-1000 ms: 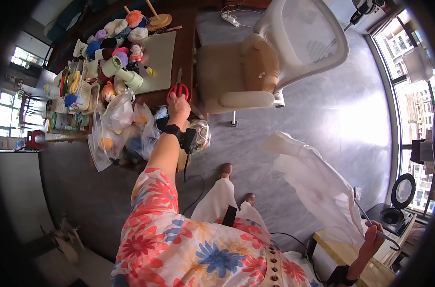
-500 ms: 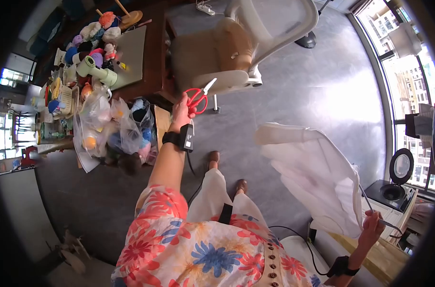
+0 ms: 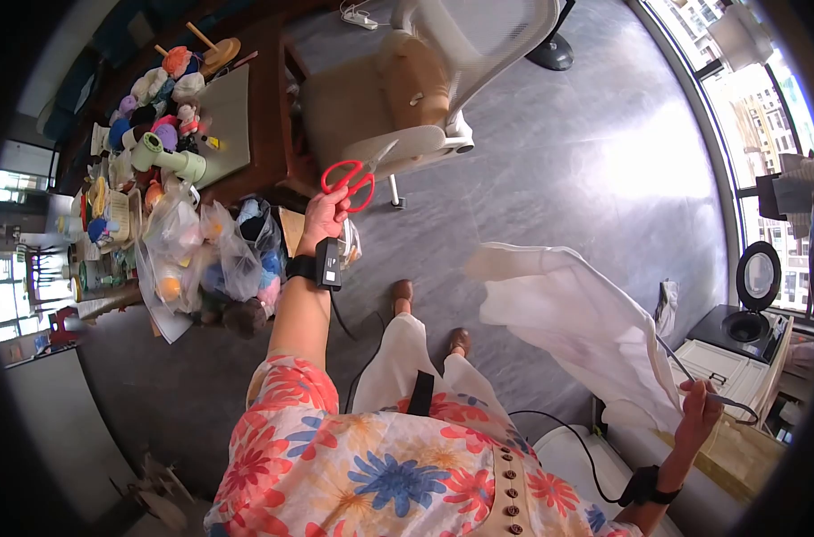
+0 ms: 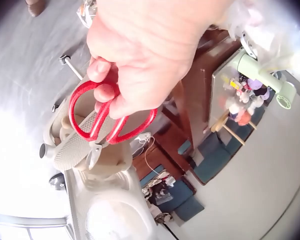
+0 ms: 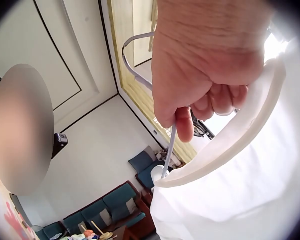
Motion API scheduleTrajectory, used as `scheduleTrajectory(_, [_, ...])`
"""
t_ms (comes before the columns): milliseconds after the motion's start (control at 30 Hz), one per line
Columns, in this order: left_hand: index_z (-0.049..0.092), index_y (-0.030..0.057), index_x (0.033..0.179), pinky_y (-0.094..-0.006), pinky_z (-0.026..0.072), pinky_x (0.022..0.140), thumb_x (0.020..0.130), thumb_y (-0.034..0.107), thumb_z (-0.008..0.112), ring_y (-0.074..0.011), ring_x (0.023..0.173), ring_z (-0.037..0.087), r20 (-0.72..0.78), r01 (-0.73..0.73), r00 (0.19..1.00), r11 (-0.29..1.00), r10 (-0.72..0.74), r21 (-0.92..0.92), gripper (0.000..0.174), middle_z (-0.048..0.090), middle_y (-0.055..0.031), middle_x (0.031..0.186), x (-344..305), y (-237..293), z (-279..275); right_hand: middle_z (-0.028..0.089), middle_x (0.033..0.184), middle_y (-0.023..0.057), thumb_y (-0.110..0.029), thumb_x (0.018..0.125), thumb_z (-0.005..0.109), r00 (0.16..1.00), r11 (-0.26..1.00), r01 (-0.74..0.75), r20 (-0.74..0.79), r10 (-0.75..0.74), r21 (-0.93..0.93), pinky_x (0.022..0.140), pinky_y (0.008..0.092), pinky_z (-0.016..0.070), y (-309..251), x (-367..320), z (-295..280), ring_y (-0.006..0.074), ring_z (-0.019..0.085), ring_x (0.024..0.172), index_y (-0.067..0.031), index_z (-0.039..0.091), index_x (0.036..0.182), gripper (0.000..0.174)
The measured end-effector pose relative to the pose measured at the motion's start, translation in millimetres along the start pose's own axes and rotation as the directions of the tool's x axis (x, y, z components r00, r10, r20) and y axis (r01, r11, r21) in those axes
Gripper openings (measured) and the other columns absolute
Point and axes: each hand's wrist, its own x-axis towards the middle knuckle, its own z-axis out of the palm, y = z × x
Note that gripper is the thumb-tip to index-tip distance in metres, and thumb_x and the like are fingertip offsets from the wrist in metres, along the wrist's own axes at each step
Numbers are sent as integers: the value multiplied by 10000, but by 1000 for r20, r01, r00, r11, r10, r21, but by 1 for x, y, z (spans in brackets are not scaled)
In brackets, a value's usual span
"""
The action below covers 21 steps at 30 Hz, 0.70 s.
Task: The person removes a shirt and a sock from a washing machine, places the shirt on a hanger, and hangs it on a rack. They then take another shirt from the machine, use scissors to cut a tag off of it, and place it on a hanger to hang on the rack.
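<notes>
My left hand [image 3: 326, 217] grips a pair of scissors by the red handles, blades pointing away from me. In the left wrist view, fingers curl round one handle loop of the scissors [image 4: 101, 120], and the blades are nearly closed. The scissors overlap the chair's armrest in the head view. At the lower right, my right hand [image 3: 697, 413] holds a clothes hanger [image 3: 736, 408] near its hook. A white garment [image 3: 582, 318] hangs from the hanger, spread out over the floor. The right wrist view shows thumb and fingers curled round the hanger's wire [image 5: 171, 145], close to the garment's collar edge [image 5: 240, 145].
A dark wooden table [image 3: 265, 134] at the left bears yarn balls, a doll and a pale green tube-shaped device [image 3: 167, 161]. Plastic bags [image 3: 176, 237] with yarn stand beside it. An office chair [image 3: 349, 103] is ahead; a white cabinet [image 3: 716, 362] stands at the right.
My left hand has carried the scissors from the table's edge out over the floor beside the chair. The head view has shifted too. My right hand keeps hold of the hanger and garment.
</notes>
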Motion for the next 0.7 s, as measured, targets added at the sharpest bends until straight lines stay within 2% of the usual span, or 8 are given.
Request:
scheduleTrajectory(133, [575,99,947,-180,246,355,794,239,636,-56,439,398,-92,35,995,998,-31,45,217,538,-27,659,-9,10,12,302,499,-100,-293,881,500,1000,1000,2,-19,-2,10,413,197,149,-1,-2,3,-7,240,446,-35,580,693,329])
scheduleTrajectory(200, [589,133,980,-174,219,360,798,288,628,-41,421,367,-127,96,988,995,-93,18,241,536,-17,643,-5,12,14,284,480,-95,-342,855,538,996,998,-46,-76,49,43,434,204,149,-6,-2,8,5,236,453,-26,557,648,378])
scheduleTrajectory(300, [603,131,951,-175,210,361,785,291,645,-35,405,349,-153,75,986,991,-58,107,234,528,-2,616,-2,11,18,328,486,-82,-328,858,537,989,989,-94,-101,106,117,425,199,155,-9,-2,11,2,252,450,-30,546,644,366])
scheduleTrajectory(433, [612,134,918,-176,214,363,778,285,654,-31,396,335,-208,92,977,982,-56,167,210,512,11,593,13,3,19,375,505,-69,-303,861,539,988,988,-89,-112,103,127,418,194,164,-6,0,14,0,267,448,-33,542,656,338])
scheduleTrajectory(533, [612,135,898,-173,223,363,773,272,660,-28,390,330,-191,139,976,978,-108,156,192,496,19,584,20,-3,21,401,518,-58,-288,860,544,978,981,-91,-170,121,173,413,190,175,-7,-1,18,2,274,448,-35,541,664,320])
scheduleTrajectory(600, [599,127,859,-172,233,357,786,271,645,-23,396,337,-76,132,990,977,-121,169,167,485,24,580,19,-2,28,391,521,-61,-275,858,552,986,959,-137,-55,155,247,409,183,179,-5,1,14,-1,273,451,-30,556,748,269])
scheduleTrajectory(633, [599,127,859,-172,233,357,786,271,645,-23,396,337,-64,132,990,976,-122,171,167,485,24,580,12,1,37,391,521,-61,-275,858,552,985,959,-137,-67,158,247,409,183,179,-7,2,16,-1,273,451,-30,556,748,269])
scheduleTrajectory(700, [580,124,819,-167,243,355,805,266,621,-18,401,341,106,134,984,984,-146,113,148,484,26,583,-13,7,59,360,523,-70,-247,866,540,987,939,-149,-2,158,311,404,180,183,-20,5,29,-3,270,452,-14,571,918,240])
